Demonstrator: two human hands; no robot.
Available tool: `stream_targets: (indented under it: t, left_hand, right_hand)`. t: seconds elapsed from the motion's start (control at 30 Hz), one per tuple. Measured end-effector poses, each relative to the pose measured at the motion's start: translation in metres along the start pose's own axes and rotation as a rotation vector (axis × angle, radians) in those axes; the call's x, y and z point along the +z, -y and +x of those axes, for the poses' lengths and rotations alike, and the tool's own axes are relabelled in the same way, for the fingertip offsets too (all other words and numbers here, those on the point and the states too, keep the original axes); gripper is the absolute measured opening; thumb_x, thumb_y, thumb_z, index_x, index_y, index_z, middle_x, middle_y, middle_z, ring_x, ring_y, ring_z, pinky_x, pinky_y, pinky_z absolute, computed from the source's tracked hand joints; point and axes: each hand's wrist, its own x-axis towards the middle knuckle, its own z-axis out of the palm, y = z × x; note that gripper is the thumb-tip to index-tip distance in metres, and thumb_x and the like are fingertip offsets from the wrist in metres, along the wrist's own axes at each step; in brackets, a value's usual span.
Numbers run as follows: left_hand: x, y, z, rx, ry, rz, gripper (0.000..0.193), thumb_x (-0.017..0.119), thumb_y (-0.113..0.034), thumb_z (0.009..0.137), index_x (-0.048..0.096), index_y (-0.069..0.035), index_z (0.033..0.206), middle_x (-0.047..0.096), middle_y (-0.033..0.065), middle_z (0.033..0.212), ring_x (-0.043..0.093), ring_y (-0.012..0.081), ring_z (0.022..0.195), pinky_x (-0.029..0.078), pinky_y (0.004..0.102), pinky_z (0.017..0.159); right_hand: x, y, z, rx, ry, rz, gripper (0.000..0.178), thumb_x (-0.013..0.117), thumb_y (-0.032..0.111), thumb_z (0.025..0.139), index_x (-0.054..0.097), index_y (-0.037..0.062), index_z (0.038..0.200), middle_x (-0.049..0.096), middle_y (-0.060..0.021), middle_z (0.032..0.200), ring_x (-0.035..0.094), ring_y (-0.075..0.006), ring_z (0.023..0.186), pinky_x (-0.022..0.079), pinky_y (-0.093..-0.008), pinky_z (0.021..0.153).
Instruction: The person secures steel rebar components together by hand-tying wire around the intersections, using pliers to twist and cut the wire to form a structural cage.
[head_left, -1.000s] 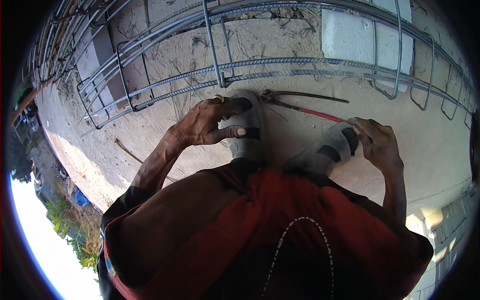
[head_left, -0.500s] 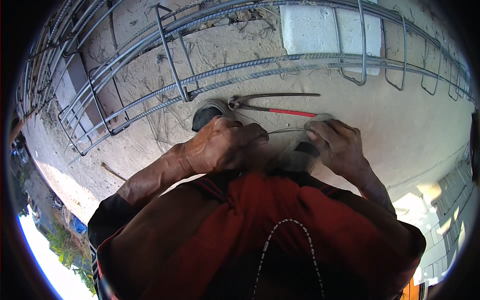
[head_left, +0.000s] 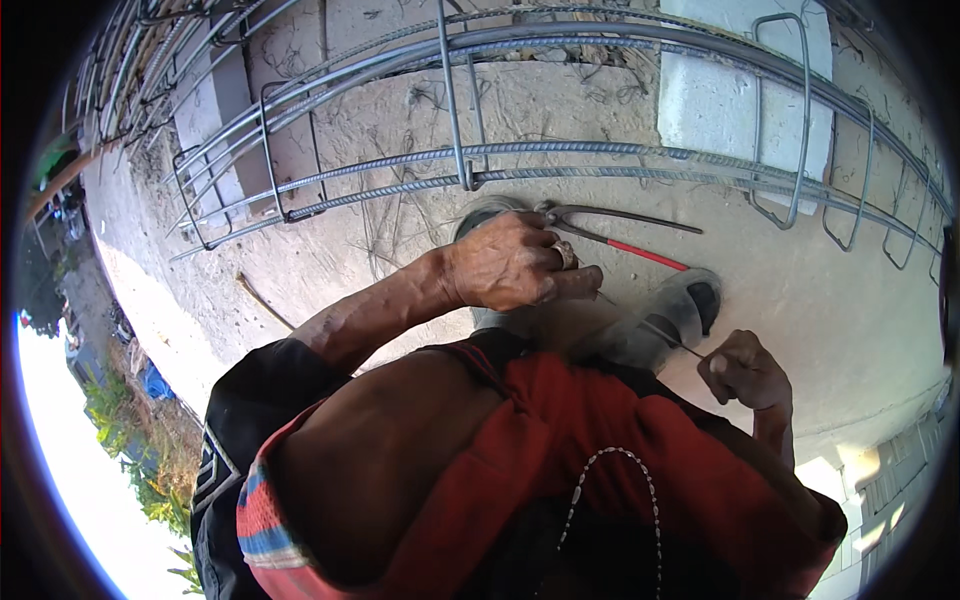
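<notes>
Thin wire [head_left: 672, 336] runs slantwise between my two hands, partly blurred over my shoe. My left hand [head_left: 515, 262] is closed around one end, a ring showing on a finger. Lower and farther right, my right hand [head_left: 745, 370] is closed on the other end. Just beyond my left hand, a pair of pincers [head_left: 645, 254] lies on the concrete floor, one handle dark and the other partly red. Its jaws rest close to the knuckles of that hand, with no grip on them.
A long rebar cage [head_left: 400, 160] with stirrups crosses the floor ahead of my feet. Behind it lies a white block [head_left: 745, 95]. Loose wire bits are scattered at left, near a short stick [head_left: 262, 302]. My shoes [head_left: 690, 300] stand below my hands.
My hands have drawn apart, the right one moving down and away to the right with the wire. The head view has shifted, so the cage and pincers appear farther right and slightly lower.
</notes>
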Motion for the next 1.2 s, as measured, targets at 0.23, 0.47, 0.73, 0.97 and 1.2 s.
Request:
stream_targets:
  t: [0.23, 0.47, 0.73, 0.97, 1.2]
  left_hand:
    - [0.006, -0.009, -0.042, -0.411, -0.188, -0.237, 0.032, 0.064, -0.019, 0.075, 0.058, -0.01, 0.105, 0.054, 0.0058, 0.057, 0.053, 0.0262, 0.049, 0.042, 0.0346, 0.047]
    - [-0.005, -0.025, -0.022, -0.378, -0.08, -0.641, 0.017, 0.055, -0.016, 0.079, 0.058, -0.008, 0.093, 0.059, 0.0124, 0.067, 0.058, 0.0316, 0.062, 0.044, 0.0395, 0.052]
    - [-0.007, -0.022, -0.041, -0.319, 0.0, -0.478, 0.013, 0.053, -0.019, 0.082, 0.058, -0.009, 0.09, 0.058, 0.0107, 0.061, 0.058, 0.0281, 0.055, 0.043, 0.0374, 0.048]
    - [-0.004, -0.019, -0.033, -0.335, -0.226, -0.408, 0.014, 0.052, -0.017, 0.084, 0.059, -0.01, 0.094, 0.059, 0.0105, 0.065, 0.059, 0.027, 0.057, 0.043, 0.0361, 0.049]
    - [0.0, -0.025, -0.01, -0.385, -0.175, -0.475, 0.019, 0.055, -0.018, 0.088, 0.061, -0.004, 0.099, 0.064, 0.0113, 0.075, 0.064, 0.0285, 0.066, 0.049, 0.038, 0.059]
  right_hand:
    - [-0.018, -0.016, -0.031, -0.477, -1.02, -0.703, 0.039, 0.045, 0.033, 0.094, 0.052, -0.0005, 0.076, 0.046, -0.0063, 0.061, 0.043, -0.0146, 0.056, 0.031, -0.0274, 0.05]
    - [0.017, 0.009, 0.021, -0.733, -0.598, -1.487, 0.037, 0.074, 0.005, 0.067, 0.06, -0.0028, 0.1, 0.058, -0.0102, 0.08, 0.057, -0.0258, 0.073, 0.046, -0.0361, 0.061]
    - [0.018, 0.004, 0.017, -0.549, -0.496, -1.519, 0.018, 0.063, -0.002, 0.075, 0.062, -0.0017, 0.093, 0.058, -0.0096, 0.071, 0.058, -0.0204, 0.061, 0.045, -0.0301, 0.051]
    - [0.015, -0.005, 0.03, -0.704, -0.487, -0.084, 0.033, 0.062, 0.03, 0.084, 0.062, -0.0006, 0.095, 0.057, -0.0056, 0.062, 0.055, -0.0133, 0.049, 0.044, -0.0249, 0.045]
    - [0.038, 0.003, 0.073, -0.958, -0.751, -0.345, 0.029, 0.042, 0.027, 0.097, 0.054, -0.0002, 0.099, 0.058, -0.016, 0.088, 0.06, -0.0239, 0.073, 0.051, -0.0321, 0.062]
